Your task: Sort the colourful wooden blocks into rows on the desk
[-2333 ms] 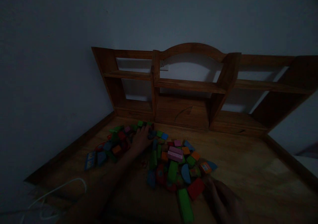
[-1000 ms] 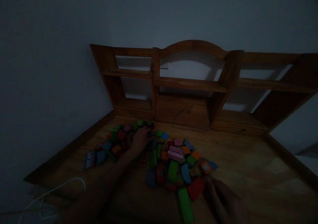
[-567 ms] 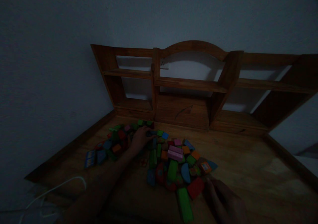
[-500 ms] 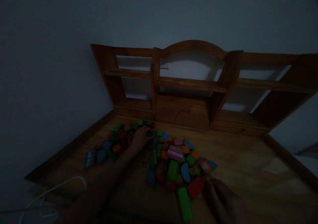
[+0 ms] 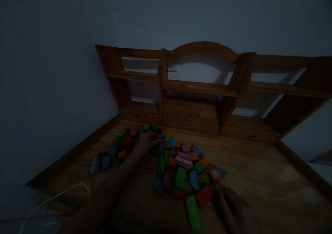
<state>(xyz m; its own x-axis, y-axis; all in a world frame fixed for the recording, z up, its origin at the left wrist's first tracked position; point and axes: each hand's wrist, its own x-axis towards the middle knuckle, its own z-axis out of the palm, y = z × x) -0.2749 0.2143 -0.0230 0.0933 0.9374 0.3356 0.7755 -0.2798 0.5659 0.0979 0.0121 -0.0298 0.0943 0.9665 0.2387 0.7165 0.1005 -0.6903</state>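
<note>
The scene is very dark. Several coloured wooden blocks (image 5: 178, 164) lie in a loose pile on a wooden desk (image 5: 259, 171). My left hand (image 5: 145, 143) reaches into the far left part of the pile, with its fingers curled over small blocks near a blue one (image 5: 172, 141). Whether it grips one is too dark to tell. My right hand (image 5: 233, 208) rests on the desk at the near side, its fingertips beside a red block (image 5: 204, 195) and a long green block (image 5: 193, 213). A pink block (image 5: 183, 159) sits on top of the pile.
A wooden shelf unit (image 5: 199, 88) stands along the back of the desk against a pale wall. A raised wooden rim (image 5: 72, 154) runs down the left edge. A white cable (image 5: 59, 196) loops at the near left. Bare desk surface lies to the right of the pile.
My left hand has crept slightly rightward and its fingers have curled over the far blocks. My right hand has hardly moved.
</note>
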